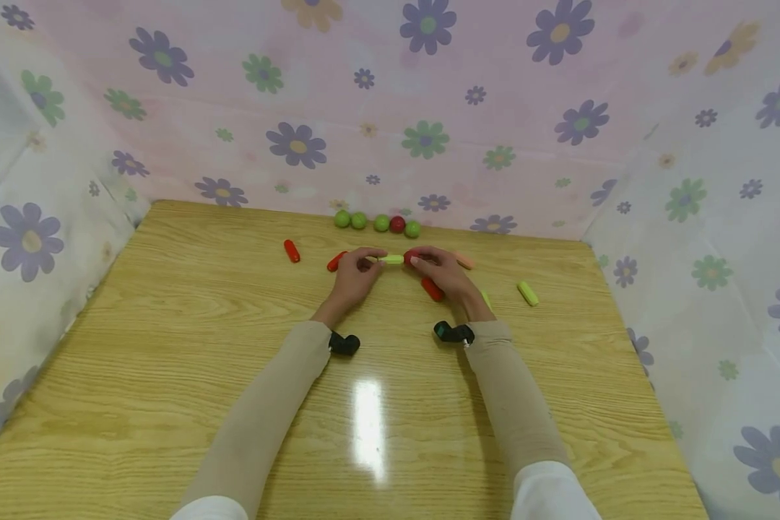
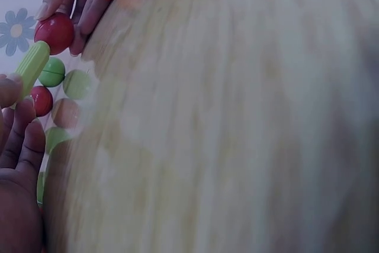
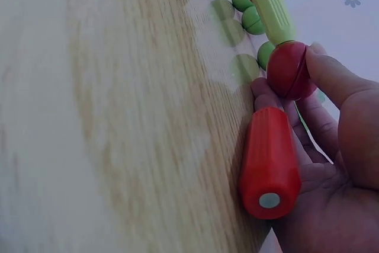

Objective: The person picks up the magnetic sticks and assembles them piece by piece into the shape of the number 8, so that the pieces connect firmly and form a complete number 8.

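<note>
Between thumb and fingers, my left hand (image 1: 354,280) pinches a light green ribbed stick (image 1: 392,259). My right hand (image 1: 447,274) holds a red ball (image 3: 288,70), thumb on one side and fingers underneath. In the right wrist view, the stick's end meets the ball. Beside the right palm lies a red stick (image 3: 269,158) with a pale round disc in its end. Another red stick (image 1: 336,261) is partly hidden by my left hand. Past the right hand are an orange stick (image 1: 464,261) and a mostly covered green stick (image 1: 486,299).
A row of several green balls (image 1: 359,220) and one red ball (image 1: 397,224) runs along the back of the wooden table (image 1: 169,303). A red stick (image 1: 292,250) lies at left, a light green stick (image 1: 528,293) at right. Flowered cloth (image 1: 377,130) stands behind and on both sides.
</note>
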The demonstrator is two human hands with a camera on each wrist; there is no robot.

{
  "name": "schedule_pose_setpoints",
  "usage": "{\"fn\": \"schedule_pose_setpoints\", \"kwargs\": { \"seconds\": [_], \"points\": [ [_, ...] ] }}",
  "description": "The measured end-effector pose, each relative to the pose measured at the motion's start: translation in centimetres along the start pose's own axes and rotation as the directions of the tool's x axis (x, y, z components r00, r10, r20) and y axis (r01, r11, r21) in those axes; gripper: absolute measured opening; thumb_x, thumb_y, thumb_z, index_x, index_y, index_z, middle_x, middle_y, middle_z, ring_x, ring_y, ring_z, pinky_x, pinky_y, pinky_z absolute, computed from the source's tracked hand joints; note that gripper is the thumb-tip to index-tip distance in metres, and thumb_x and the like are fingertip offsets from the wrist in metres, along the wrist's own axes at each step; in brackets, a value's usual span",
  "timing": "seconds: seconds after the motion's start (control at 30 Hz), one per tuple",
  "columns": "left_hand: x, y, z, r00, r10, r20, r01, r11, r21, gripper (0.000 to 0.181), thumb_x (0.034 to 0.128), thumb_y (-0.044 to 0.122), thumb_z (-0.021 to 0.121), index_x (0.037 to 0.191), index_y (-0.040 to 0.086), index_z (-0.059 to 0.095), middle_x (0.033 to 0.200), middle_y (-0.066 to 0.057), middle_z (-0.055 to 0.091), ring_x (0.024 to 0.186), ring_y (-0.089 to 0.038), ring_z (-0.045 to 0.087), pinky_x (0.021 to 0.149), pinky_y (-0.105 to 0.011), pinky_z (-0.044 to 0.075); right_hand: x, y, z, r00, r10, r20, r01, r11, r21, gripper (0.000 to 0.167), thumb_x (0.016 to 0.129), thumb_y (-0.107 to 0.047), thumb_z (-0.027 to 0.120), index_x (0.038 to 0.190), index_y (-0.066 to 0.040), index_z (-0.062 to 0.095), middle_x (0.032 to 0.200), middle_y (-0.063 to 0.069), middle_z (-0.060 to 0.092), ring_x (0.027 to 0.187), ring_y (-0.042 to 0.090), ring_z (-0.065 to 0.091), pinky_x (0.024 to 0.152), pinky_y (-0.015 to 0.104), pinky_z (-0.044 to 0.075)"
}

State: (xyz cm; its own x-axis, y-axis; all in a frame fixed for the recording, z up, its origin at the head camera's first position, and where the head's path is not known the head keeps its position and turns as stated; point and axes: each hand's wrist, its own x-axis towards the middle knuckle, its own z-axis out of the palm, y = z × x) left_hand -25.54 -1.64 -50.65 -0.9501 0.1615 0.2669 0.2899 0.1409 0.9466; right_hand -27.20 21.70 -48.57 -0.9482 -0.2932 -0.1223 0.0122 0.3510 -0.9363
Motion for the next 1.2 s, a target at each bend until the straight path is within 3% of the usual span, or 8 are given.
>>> {"fn": "schedule_pose_setpoints", "kwargs": {
  "seconds": [0.17, 0.53, 0.77, 0.93, 1.2],
  "points": [
    [-0.07, 0.14, -0.07, 1.0, -0.003, 0.005, 0.003, 1.0, 0.01, 0.022, 0.0988, 0.008, 0.066, 0.118, -0.001, 0.073, 0.112, -0.017, 0.07, 0.083, -0.024, 0.066, 0.075, -0.025, 0.051, -0.03, -0.19, 0.13, 1.0, 0.007, 0.001, -0.007, 0.999, 0.032, 0.04, 0.105, -0.025, 0.06, 0.138, -0.003, 0.058, 0.138, 0.018, 0.058, 0.124, 0.029, 0.057, 0.101, 0.036, 0.048],
    [0.04, 0.26, -0.57, 1.0, -0.012, -0.005, 0.012, 0.999, 0.032, 0.02, 0.0987, 0.007, 0.066, 0.116, -0.001, 0.073, 0.114, -0.018, 0.071, 0.087, -0.032, 0.068, 0.074, -0.027, 0.052, -0.04, -0.34, 0.63, 1.0, -0.009, -0.027, 0.009, 1.0, 0.012, 0.04, 0.101, -0.025, 0.067, 0.135, -0.006, 0.062, 0.133, 0.016, 0.064, 0.121, 0.029, 0.062, 0.101, 0.039, 0.05],
    [0.12, 0.3, -0.74, 1.0, -0.007, -0.01, 0.007, 0.999, 0.039, 0.02, 0.0984, 0.005, 0.066, 0.116, -0.003, 0.073, 0.113, -0.021, 0.07, 0.087, -0.037, 0.068, 0.074, -0.029, 0.051, -0.13, -0.81, 0.8, 0.999, -0.025, -0.028, 0.025, 1.0, 0.005, 0.039, 0.101, -0.021, 0.067, 0.134, -0.003, 0.063, 0.131, 0.02, 0.064, 0.117, 0.033, 0.063, 0.097, 0.039, 0.053],
    [0.1, 0.67, -0.78, 1.0, -0.024, -0.006, 0.024, 0.998, 0.057, 0.02, 0.0989, 0.005, 0.065, 0.116, -0.002, 0.073, 0.111, -0.02, 0.07, 0.084, -0.032, 0.067, 0.072, -0.026, 0.05, -0.06, -0.55, 0.74, 0.999, -0.024, -0.037, 0.024, 1.0, -0.02, 0.039, 0.101, -0.023, 0.067, 0.135, -0.005, 0.063, 0.131, 0.018, 0.065, 0.114, 0.028, 0.064, 0.093, 0.032, 0.053],
    [0.14, 0.78, -0.92, 1.0, -0.029, -0.003, 0.029, 0.996, 0.086, 0.02, 0.0984, 0.005, 0.066, 0.116, -0.002, 0.074, 0.106, -0.019, 0.07, 0.075, -0.022, 0.061, 0.069, -0.026, 0.047, -0.05, -0.65, 0.84, 0.998, -0.041, -0.038, 0.039, 0.998, -0.04, 0.042, 0.101, -0.024, 0.067, 0.136, -0.003, 0.062, 0.133, 0.021, 0.063, 0.119, 0.035, 0.06, 0.1, 0.044, 0.049]
  ]
}}
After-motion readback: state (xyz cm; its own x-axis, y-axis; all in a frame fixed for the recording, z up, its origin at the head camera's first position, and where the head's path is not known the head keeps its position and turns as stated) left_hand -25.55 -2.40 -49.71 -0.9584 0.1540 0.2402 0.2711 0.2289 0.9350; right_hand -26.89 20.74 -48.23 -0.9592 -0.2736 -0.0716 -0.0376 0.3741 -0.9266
